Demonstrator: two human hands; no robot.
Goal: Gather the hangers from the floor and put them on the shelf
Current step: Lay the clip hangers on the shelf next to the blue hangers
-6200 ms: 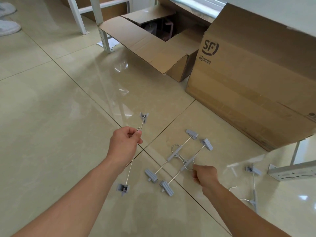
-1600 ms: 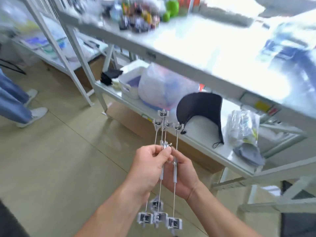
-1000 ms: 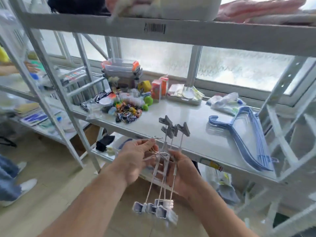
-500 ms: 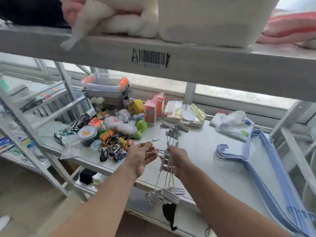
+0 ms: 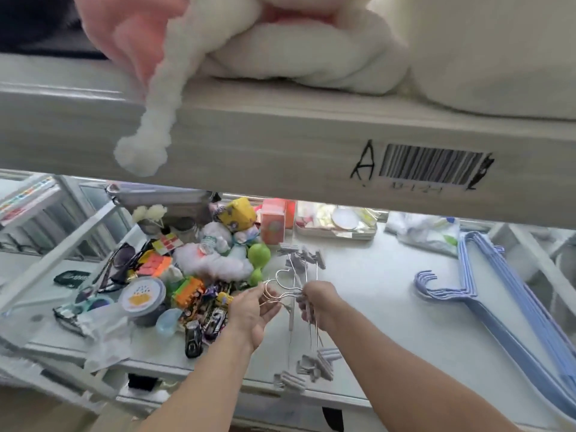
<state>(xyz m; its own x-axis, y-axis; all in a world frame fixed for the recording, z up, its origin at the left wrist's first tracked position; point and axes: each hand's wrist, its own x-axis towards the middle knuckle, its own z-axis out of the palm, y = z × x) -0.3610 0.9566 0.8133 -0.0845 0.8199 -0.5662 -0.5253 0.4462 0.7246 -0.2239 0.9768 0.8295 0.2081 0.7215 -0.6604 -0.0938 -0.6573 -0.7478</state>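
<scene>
A bunch of grey clip hangers (image 5: pixel 307 313) with thin metal rods hangs over the white shelf (image 5: pixel 374 294). My right hand (image 5: pixel 316 302) grips their middle. My left hand (image 5: pixel 252 308) is curled around their wire hooks just to the left. The far clips point toward the back of the shelf; the near clips (image 5: pixel 311 367) sit low at the shelf's front edge, and whether they touch it I cannot tell.
A pile of toys, cubes and small cars (image 5: pixel 187 275) crowds the shelf's left part. Blue hangers (image 5: pixel 505 307) lie at the right. A tray (image 5: pixel 336 226) and a bag sit at the back. The upper shelf beam (image 5: pixel 280 145) with a barcode hangs close overhead.
I have come closer to the shelf and the view has tipped down. The hanger bunch has sunk lower over the shelf surface, both hands still holding it.
</scene>
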